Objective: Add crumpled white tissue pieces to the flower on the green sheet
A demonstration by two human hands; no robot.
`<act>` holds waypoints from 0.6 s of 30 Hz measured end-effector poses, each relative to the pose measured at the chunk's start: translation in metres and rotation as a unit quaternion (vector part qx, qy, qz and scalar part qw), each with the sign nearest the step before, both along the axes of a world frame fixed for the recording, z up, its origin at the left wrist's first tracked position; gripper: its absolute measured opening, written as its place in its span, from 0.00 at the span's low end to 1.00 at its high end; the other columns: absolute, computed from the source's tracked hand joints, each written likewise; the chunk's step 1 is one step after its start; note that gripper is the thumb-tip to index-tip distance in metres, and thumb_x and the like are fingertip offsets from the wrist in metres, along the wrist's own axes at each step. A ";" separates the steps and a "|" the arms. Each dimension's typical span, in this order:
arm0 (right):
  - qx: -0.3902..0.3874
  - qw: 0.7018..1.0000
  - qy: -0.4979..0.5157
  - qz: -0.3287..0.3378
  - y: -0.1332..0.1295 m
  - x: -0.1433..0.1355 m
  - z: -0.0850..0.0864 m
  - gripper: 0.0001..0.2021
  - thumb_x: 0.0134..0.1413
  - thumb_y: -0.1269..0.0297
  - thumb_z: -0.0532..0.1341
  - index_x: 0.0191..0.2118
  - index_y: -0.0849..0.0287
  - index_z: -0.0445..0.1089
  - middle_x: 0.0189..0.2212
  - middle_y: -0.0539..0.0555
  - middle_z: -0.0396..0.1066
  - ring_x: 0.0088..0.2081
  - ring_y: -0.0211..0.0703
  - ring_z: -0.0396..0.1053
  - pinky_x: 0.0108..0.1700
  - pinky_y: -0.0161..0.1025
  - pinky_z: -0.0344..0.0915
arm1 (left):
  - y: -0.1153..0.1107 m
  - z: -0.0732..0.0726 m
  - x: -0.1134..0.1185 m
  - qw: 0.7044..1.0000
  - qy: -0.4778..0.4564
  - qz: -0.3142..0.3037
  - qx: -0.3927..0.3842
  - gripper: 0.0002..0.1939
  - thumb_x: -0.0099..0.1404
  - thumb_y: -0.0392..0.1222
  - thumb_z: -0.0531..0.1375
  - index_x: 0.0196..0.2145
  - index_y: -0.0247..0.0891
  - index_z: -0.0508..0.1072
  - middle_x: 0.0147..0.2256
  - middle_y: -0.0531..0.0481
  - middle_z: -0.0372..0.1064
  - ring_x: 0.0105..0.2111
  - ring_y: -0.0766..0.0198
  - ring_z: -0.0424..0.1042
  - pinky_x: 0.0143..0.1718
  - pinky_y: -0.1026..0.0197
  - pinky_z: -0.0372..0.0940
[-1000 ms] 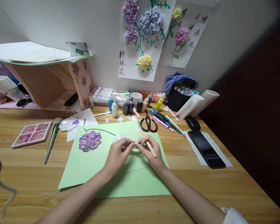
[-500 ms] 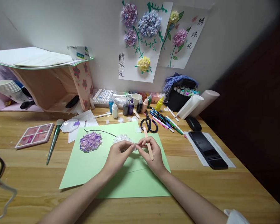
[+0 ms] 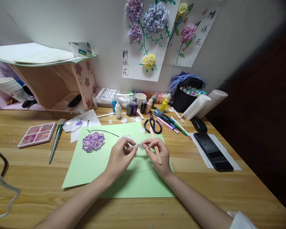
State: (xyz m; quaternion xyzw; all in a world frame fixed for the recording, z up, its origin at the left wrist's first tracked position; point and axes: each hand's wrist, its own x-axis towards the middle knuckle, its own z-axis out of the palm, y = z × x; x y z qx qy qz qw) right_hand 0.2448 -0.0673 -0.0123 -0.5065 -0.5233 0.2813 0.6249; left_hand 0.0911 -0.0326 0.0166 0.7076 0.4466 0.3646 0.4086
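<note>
Between my two hands is a small white piece of paper (image 3: 140,146), pinched at its ends by the fingertips. My left hand (image 3: 121,155) is closed on its left end and partly covers a white ruffled paper flower (image 3: 126,138). My right hand (image 3: 160,158) pinches the other end, and a wooden craft stick (image 3: 156,147) is tucked between its fingers. Below both hands lies green paper (image 3: 85,171), bearing a purple ruffled flower (image 3: 93,142) and a dark curved stem line (image 3: 103,131).
Scissors (image 3: 153,124) and pens (image 3: 166,121) lie behind my right hand. Paint bottles (image 3: 134,107) line the back. A phone (image 3: 213,152) and mouse (image 3: 199,125) are at right. At left are a makeup brush (image 3: 56,143), a pink palette (image 3: 37,135) and a paint dish (image 3: 72,125).
My fingertips have moved apart sideways, so more of the white paper piece shows between them. The whole view has shifted slightly.
</note>
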 end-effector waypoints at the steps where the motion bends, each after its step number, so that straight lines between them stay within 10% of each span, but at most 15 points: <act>1: 0.014 1.000 -0.014 -0.019 -0.001 0.001 0.000 0.08 0.52 0.67 0.62 0.28 0.55 0.61 0.32 0.54 0.73 0.37 0.44 0.72 0.41 0.43 0.68 | -0.001 0.000 0.000 1.000 -0.003 0.003 -0.005 0.10 0.60 0.47 0.57 0.31 0.37 0.71 0.29 0.50 0.68 0.26 0.67 0.63 0.27 0.65 0.58; 18: 0.109 0.979 -0.172 -0.001 -0.008 0.000 0.000 0.09 0.51 0.75 0.60 0.31 0.52 0.63 0.34 0.52 0.76 0.36 0.45 0.73 0.37 0.43 0.69 | -0.001 0.005 0.006 0.964 -0.137 -0.034 -0.225 0.14 0.54 0.51 0.63 0.28 0.35 0.75 0.29 0.48 0.74 0.29 0.63 0.70 0.31 0.64 0.63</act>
